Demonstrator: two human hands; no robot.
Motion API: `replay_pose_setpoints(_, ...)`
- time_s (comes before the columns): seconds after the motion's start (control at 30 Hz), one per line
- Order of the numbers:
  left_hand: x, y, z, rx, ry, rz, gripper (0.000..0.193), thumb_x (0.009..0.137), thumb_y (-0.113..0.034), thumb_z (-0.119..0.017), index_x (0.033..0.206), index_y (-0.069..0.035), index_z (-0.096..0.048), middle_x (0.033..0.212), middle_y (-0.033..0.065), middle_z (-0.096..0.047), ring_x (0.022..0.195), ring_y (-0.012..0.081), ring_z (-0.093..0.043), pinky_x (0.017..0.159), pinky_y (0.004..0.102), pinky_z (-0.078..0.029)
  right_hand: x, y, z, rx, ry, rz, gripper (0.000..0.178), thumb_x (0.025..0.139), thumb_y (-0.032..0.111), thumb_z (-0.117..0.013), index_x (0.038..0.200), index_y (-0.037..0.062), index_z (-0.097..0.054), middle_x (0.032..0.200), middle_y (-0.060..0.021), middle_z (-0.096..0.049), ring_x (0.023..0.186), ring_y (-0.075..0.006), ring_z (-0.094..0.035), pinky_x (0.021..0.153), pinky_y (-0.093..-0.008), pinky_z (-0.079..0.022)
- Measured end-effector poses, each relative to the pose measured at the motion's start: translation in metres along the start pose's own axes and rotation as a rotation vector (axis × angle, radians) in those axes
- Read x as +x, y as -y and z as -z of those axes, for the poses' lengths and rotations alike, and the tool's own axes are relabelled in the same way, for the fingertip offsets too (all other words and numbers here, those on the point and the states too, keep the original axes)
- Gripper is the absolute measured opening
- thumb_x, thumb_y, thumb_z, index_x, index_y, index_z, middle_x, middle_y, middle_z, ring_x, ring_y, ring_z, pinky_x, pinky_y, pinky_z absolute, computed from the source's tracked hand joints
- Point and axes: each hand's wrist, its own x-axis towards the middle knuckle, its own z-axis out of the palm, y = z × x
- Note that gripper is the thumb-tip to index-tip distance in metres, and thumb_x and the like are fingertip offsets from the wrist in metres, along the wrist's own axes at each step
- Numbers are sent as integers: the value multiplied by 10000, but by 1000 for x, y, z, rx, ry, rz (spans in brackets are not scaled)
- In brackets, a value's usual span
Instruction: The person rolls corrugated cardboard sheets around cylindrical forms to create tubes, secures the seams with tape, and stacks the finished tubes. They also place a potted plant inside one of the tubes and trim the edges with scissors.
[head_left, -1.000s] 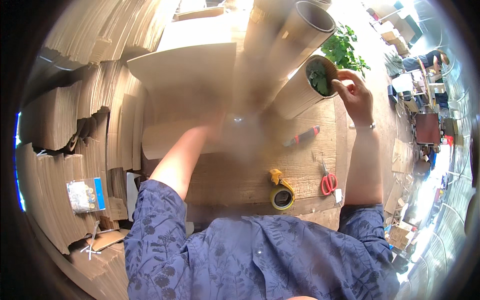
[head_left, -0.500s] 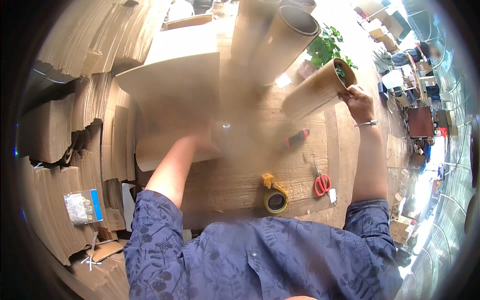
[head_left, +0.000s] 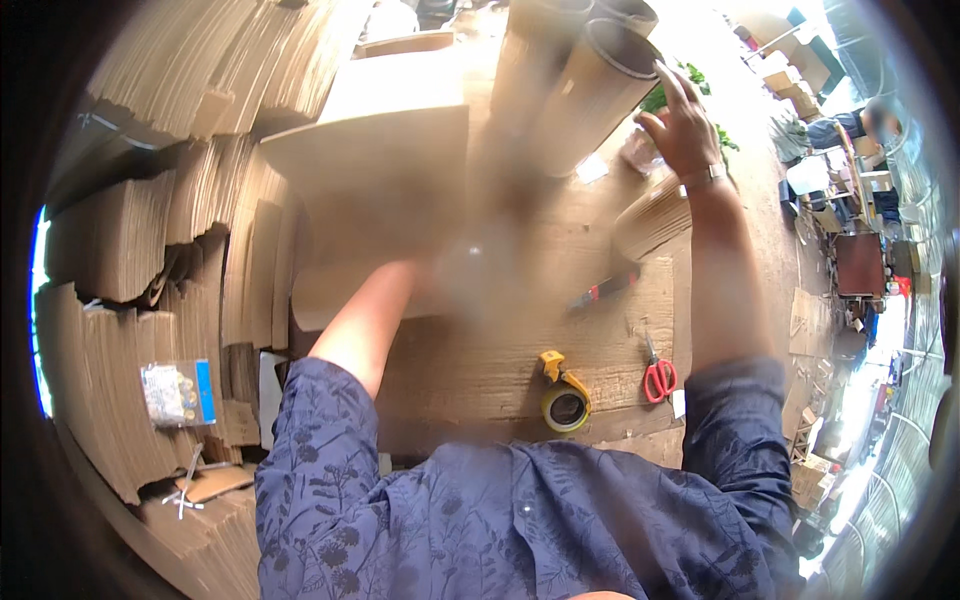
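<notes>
My right hand (head_left: 685,135) reaches to the upper right with fingers stretched and thumb apart. Its fingertips are at the rim of a standing cardboard tube (head_left: 600,90); whether they touch it I cannot tell. Under my right forearm lies another cardboard tube (head_left: 650,215), partly hidden. A blurred patch covers most of my left hand (head_left: 425,285), so its fingers do not show. It is beside a large curved sheet of cardboard (head_left: 370,170). Green leaves (head_left: 695,75) show behind the right hand.
On the cardboard-covered table (head_left: 480,375) lie a red-and-black utility knife (head_left: 600,290), a yellow tape dispenser (head_left: 565,400) and red-handled scissors (head_left: 658,378). Stacked flat cardboard (head_left: 190,200) lines the left side. A person (head_left: 850,125) is far off at right.
My right hand has let go of the tube it held, which now lies lower beneath the forearm. The hand has moved up to the standing tube's rim. The view has shifted slightly.
</notes>
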Motion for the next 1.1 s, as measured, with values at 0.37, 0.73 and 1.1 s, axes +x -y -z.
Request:
replay_pose_setpoints(0.37, 6, -5, 5, -19, 149, 65, 1079, 576, -470, -901, 1445, -43, -424, 1386, 217, -553, 1300, 358, -522, 1076, 433, -433, -16, 3, 7, 199, 211, 249, 190, 907, 240, -735, 977, 65, -713, 941, -63, -655, 803, -223, -650, 729, -325, -518)
replay_pose_setpoints(0.73, 31, 21, -7, -260, 212, -2, 1056, 591, -443, -898, 1424, 1, -422, 1446, 224, -487, 1347, 337, -474, 1086, 434, -418, -105, 93, 127, 347, 303, 374, 159, 779, -40, -743, 908, 8, -665, 908, -102, -622, 848, -251, -642, 725, -350, -534)
replay_pose_setpoints(1.1, 54, 17, 1, -83, 279, -101, 1090, 628, -509, -874, 1454, 4, -381, 1476, 226, -462, 1366, 341, -459, 1114, 431, -388, -192, 297, 113, 609, 743, 1004, 132, 774, 243, -643, 773, 138, -723, 941, -38, -570, 888, -216, -550, 728, -362, -450)
